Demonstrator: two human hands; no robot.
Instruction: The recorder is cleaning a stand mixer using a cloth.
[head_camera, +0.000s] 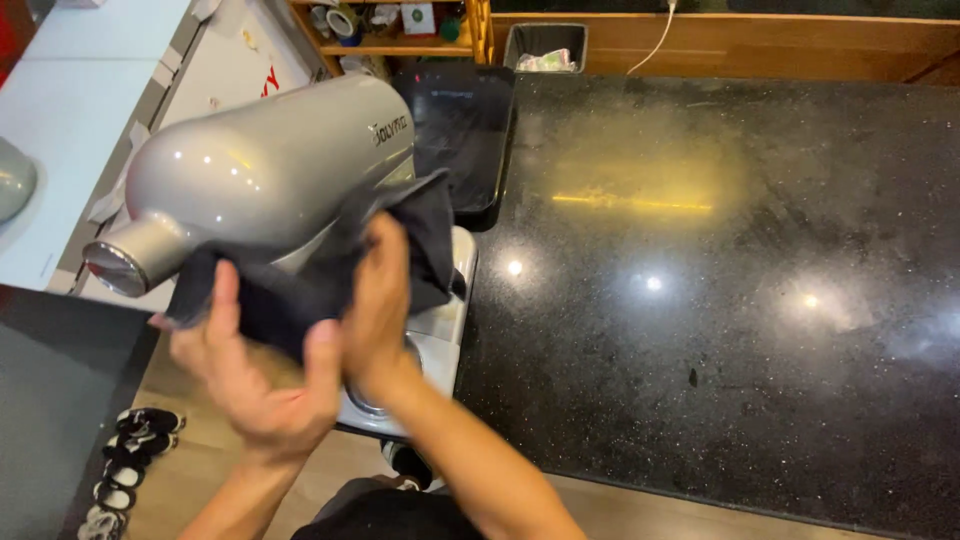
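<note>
A silver stand mixer (260, 170) stands at the left edge of a black speckled stone counter (720, 300), its head tilted up. A dark cloth (300, 290) is pressed against the underside of the mixer head. My left hand (250, 380) grips the cloth's lower left part. My right hand (375, 305) holds the cloth from the right, fingers against the mixer's neck. Part of the mixer's base (440, 330) shows behind my right hand.
A black flat appliance (460, 130) sits behind the mixer. A wooden shelf (400, 30) with small items and a bin (545, 45) stand at the back. A white surface (70, 120) lies at left. Shoes (130, 460) rest on the wooden floor below.
</note>
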